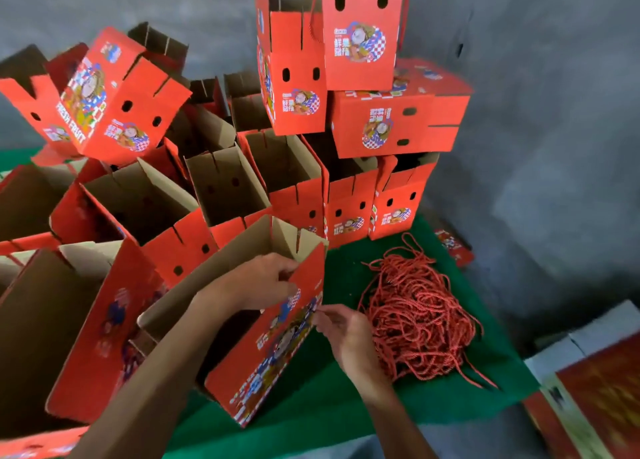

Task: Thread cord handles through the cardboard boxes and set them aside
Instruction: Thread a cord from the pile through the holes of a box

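Fingers of my left hand grip the light, stiff box wall; right hand pinches what I judge a limp cord end

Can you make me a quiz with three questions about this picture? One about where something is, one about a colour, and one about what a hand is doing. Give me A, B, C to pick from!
1. Where is the pile of cords?
A. inside a box
B. on the green mat, to the right of the hands
C. on top of the box stack

2. What colour are the boxes on the outside?
A. red
B. blue
C. yellow

3. What is the left hand doing?
A. lying flat on the mat
B. gripping the top edge of the open box
C. holding scissors

Answers:
1 B: the cords lie in a tangle on the green mat, beside the right hand.
2 A: every printed side is red, brown only inside.
3 B: its fingers curl over the wall of the open box.
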The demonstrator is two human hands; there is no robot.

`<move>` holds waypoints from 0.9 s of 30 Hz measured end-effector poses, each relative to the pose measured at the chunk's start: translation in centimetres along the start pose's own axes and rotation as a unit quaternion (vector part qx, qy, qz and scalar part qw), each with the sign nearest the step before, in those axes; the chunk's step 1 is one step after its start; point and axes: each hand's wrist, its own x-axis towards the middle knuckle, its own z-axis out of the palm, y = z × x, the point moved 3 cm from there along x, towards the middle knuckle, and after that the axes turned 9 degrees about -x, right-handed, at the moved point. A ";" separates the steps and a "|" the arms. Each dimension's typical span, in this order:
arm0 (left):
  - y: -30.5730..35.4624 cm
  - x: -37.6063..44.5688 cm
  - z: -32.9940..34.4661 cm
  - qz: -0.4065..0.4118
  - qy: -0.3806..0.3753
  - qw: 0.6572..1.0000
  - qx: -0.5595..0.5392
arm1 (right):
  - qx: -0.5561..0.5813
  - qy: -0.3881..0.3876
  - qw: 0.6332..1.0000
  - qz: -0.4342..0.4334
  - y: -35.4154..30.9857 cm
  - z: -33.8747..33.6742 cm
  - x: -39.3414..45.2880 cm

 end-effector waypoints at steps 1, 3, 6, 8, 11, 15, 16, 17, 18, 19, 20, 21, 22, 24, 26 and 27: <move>0.0 0.2 -0.1 -0.002 -0.004 1.000 -0.007 | -0.015 0.000 1.000 -0.007 0.0 0.3 0.3; 0.1 0.9 -0.1 -0.015 0.006 0.999 -0.041 | -0.035 0.004 0.999 -0.012 0.1 0.9 0.8; -0.1 1.8 -0.1 -0.079 0.047 0.977 -0.190 | -0.053 0.019 0.998 -0.008 0.0 0.9 1.8; -0.4 2.0 0.1 -0.108 0.048 0.958 -0.262 | -0.093 0.023 0.995 -0.005 -0.3 0.6 2.5; -1.2 2.1 0.9 -0.108 0.022 0.952 -0.284 | -0.144 0.016 0.989 -0.011 -1.0 0.5 3.5; -1.9 2.4 2.1 -0.112 -0.016 0.935 -0.336 | -0.185 0.022 0.981 -0.050 -2.0 0.2 4.3; -1.9 2.4 2.5 -0.120 -0.007 0.927 -0.354 | -0.191 0.026 0.979 -0.061 -2.1 0.1 4.3; -1.8 2.4 2.7 -0.126 0.012 0.928 -0.349 | -0.190 0.028 0.979 -0.066 -2.1 0.1 4.2; -1.8 2.3 2.9 -0.125 0.033 0.939 -0.320 | -0.191 0.029 0.979 -0.068 -2.0 0.1 4.0; -1.8 2.3 3.1 -0.114 0.046 0.957 -0.264 | -0.198 0.031 0.977 -0.072 -2.0 0.2 3.8; -1.9 2.5 3.4 -0.094 0.050 0.972 -0.211 | -0.214 0.034 0.973 -0.082 -2.0 0.3 3.7; -1.8 2.4 3.7 -0.078 0.052 0.981 -0.167 | -0.242 0.035 0.965 -0.096 -2.0 0.5 3.6; -1.8 2.4 4.0 -0.074 0.059 0.985 -0.143 | -0.278 0.034 0.954 -0.110 -2.1 0.9 3.5; -1.9 2.3 4.0 -0.088 0.090 0.982 -0.138 | -0.334 0.033 0.933 -0.128 -2.4 1.4 3.5; -2.0 2.3 4.0 -0.106 0.112 0.976 -0.152 | -0.332 0.033 0.935 -0.122 -2.3 1.8 3.4; -2.1 2.2 4.1 -0.115 0.111 0.975 -0.152 | -0.318 0.029 0.940 -0.116 -2.0 1.8 3.2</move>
